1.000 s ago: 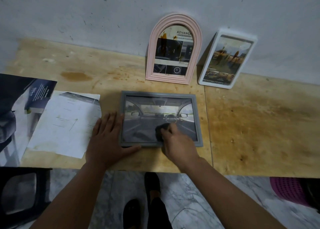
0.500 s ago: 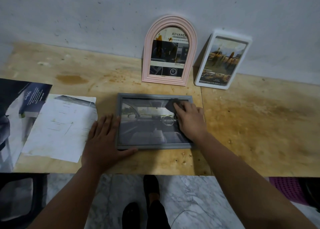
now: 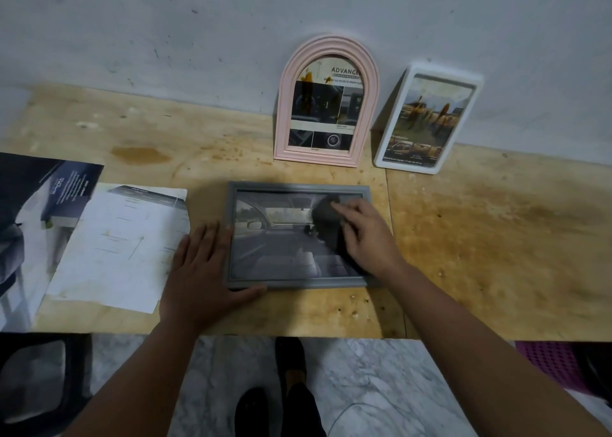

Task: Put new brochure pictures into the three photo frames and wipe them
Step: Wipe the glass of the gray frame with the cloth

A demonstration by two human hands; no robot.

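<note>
A grey photo frame lies flat on the wooden table, holding a car-interior picture. My left hand rests flat on the table against the frame's left edge, thumb along its front rail. My right hand presses a dark cloth onto the right part of the glass. A pink arched frame and a white frame lean upright against the wall behind, each with a brochure picture inside.
A white sheet and a dark brochure lie at the left of the table. Below the table edge are a black stool, my feet on the marble floor, and a purple basket at the right.
My right hand with the cloth moved from the picture's lower middle up to its upper right, then spread down over the right side. The left hand stayed beside the frame.
</note>
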